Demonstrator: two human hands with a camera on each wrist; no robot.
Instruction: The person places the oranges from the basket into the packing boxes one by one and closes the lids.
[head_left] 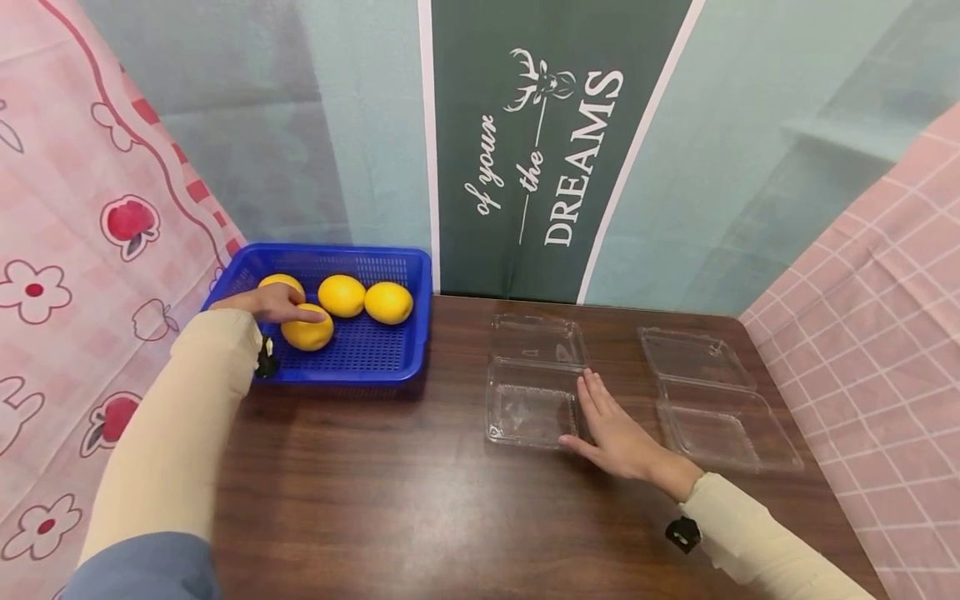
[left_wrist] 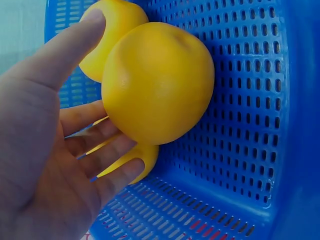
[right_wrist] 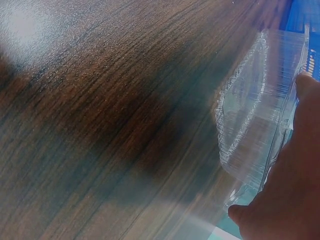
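A blue perforated basket (head_left: pixel 375 354) at the table's back left holds several yellow round fruits. My left hand (head_left: pixel 288 310) reaches into it and lies over the nearest fruit (head_left: pixel 309 333). In the left wrist view that fruit (left_wrist: pixel 157 82) sits between my thumb above and my straight fingers (left_wrist: pixel 107 132) below, which touch it without curling round it. An open clear plastic clamshell box (head_left: pixel 528 412) lies at the table's middle. My right hand (head_left: pixel 600 408) rests flat beside it, straight fingers against its right edge (right_wrist: pixel 255 110).
A second open clear clamshell box (head_left: pixel 712 408) lies to the right of my right hand. The dark wooden table (head_left: pixel 375 492) ends at printed cloth backdrops on the left, back and right. Two more fruits (head_left: pixel 341 295) (head_left: pixel 388 302) sit at the basket's back.
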